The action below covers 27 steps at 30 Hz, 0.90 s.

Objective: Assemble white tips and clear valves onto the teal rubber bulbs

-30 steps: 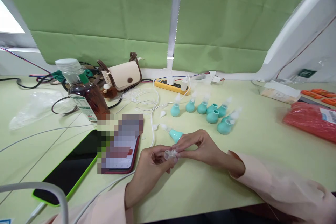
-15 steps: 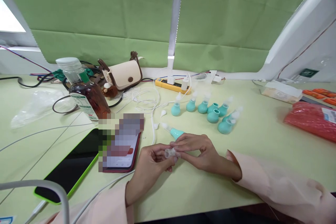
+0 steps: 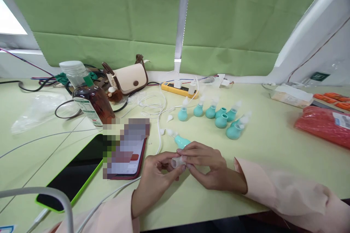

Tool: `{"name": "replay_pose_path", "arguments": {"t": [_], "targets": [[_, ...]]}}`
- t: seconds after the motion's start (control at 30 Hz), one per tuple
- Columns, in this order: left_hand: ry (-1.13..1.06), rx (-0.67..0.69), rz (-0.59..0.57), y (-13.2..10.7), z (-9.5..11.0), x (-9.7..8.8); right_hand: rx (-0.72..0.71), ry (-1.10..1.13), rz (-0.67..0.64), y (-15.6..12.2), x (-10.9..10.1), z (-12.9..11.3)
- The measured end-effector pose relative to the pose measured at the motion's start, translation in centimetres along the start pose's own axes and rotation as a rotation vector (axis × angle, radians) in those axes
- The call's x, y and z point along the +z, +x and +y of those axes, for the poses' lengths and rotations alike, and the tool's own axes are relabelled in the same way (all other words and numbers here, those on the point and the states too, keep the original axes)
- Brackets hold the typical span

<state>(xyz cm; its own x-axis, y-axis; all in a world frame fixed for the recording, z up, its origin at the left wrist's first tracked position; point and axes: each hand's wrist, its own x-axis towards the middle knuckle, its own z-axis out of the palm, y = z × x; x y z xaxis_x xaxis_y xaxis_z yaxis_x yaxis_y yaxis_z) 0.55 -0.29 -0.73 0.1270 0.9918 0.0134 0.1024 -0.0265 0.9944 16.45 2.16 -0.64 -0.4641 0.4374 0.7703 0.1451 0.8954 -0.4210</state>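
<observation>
My left hand is closed, its thumb and fingers pinching a short, clear plastic tube-like nozzle piece whose round open end faces left. At the other end of that piece are the fingertips of my right hand, also closed on it; its far end is hidden behind them. Just beyond my right fingers a teal squeeze bulb lies on its side, with a clear tip pointing left. Further back stand several teal squeeze bulbs, most with clear tips; an open-necked bulb has none.
Two phones, one black-screened with a green case and one red-cased, lie left of my hands. Behind are a bottle, a handbag, white cables and a yellow power strip. A red plastic package lies right.
The lying bulb has turned slightly and shifted a little left. My right thumb has moved down and slightly away from the nozzle piece, while my left hand keeps its hold.
</observation>
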Motion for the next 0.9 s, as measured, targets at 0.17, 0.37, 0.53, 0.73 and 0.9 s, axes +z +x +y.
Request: {"name": "replay_pose_path", "arguments": {"t": [0.17, 0.37, 0.53, 0.73, 0.9], "targets": [[-0.089, -0.026, -0.029, 0.1, 0.2, 0.0, 0.289, 0.313, 0.043, 0.6, 0.2, 0.1], [-0.137, -0.070, -0.045, 0.0, 0.2, 0.0, 0.024, 0.084, 0.018, 0.9, -0.3, -0.3], [-0.122, -0.043, -0.022, 0.0, -0.1, -0.1, 0.064, 0.098, -0.059, 0.9, -0.5, -0.7], [-0.054, 0.131, -0.008, -0.3, -0.3, -0.2, 0.505, 0.476, -0.019, 0.0, -0.1, -0.8], [-0.043, 0.148, -0.024, -0.2, 0.0, -0.3, 0.910, 0.752, 0.048, -0.2, 0.4, -0.5]]}}
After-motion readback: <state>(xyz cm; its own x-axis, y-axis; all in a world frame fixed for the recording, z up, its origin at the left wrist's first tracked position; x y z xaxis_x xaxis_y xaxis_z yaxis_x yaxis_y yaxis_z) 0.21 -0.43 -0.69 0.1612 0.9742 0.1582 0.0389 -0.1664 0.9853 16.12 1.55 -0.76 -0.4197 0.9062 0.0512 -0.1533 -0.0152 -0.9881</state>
